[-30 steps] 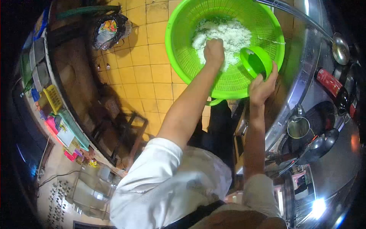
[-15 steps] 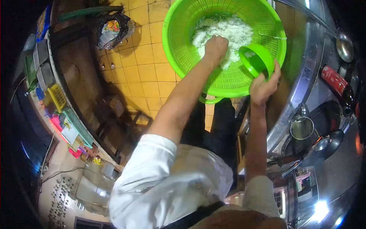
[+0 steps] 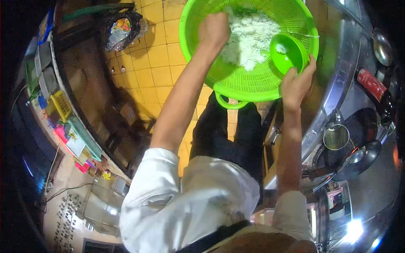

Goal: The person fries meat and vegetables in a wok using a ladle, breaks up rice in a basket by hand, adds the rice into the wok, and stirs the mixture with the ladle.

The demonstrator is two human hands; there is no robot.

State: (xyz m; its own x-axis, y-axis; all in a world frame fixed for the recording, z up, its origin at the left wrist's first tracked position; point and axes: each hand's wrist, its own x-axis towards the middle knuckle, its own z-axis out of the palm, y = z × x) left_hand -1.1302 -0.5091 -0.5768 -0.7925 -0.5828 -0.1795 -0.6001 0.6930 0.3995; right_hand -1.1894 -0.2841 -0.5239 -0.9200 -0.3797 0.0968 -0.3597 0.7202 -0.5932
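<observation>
A large green plastic colander point(image 3: 249, 93) holds a loose heap of white, crumbly grains that look like cooked rice point(image 3: 255, 36). My left hand point(image 3: 215, 30) is a closed fist over the colander's left side, by the edge of the heap; whatever is inside the fingers is hidden. On the right, my right hand point(image 3: 298, 84) grips the rim of a small green bowl point(image 3: 291, 57). The bowl is tilted inside the colander, its mouth facing the heap, with a few white clumps in it.
Yellow floor tiles point(image 3: 162, 80) lie below, with a black plastic bag of rubbish point(image 3: 122, 31) at the upper left. A metal counter point(image 3: 325, 101) runs along the right, bearing a mug-like pot point(image 3: 336, 137), a red-labelled bottle point(image 3: 371, 83) and a ladle point(image 3: 382, 49).
My left fist has moved up and left, from the middle of the white heap to the colander's left side. My right hand has shifted slightly right, turning the bowl's mouth more upward.
</observation>
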